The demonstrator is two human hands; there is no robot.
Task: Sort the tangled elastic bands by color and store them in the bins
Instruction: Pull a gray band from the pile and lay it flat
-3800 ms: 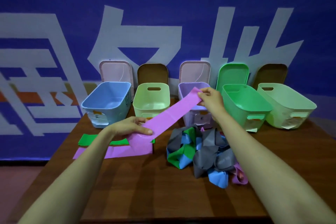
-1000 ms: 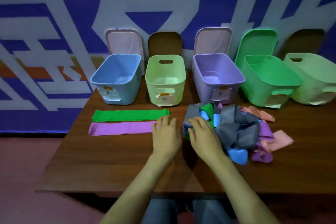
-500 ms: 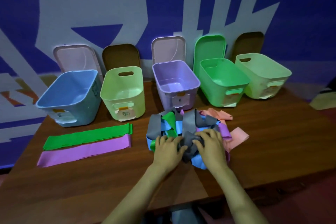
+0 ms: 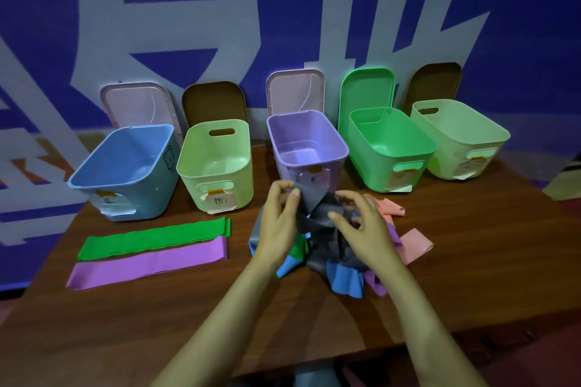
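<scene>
Both hands are working at a tangle of elastic bands (image 4: 345,280) on a wooden table (image 4: 157,324)

The left hand (image 4: 278,223) is pinching a raised fold of a grey band (image 4: 314,201) between thumb and fingers; the right hand (image 4: 364,229) is gripping the same band lower down, thumb pressing on it and fingers curling above; blue, green, purple and pink bands are showing in the heap beneath; a green band (image 4: 154,239) and a purple band (image 4: 147,264) are lying flat, side by side and touching, to the left; five open bins are standing in a row behind: a blue bin (image 4: 135,198), a light green bin (image 4: 220,179), a purple bin (image 4: 292,171), a green bin (image 4: 377,173) and a pale green bin (image 4: 456,160); lids are leaning against the blue wall (image 4: 518,9).
</scene>
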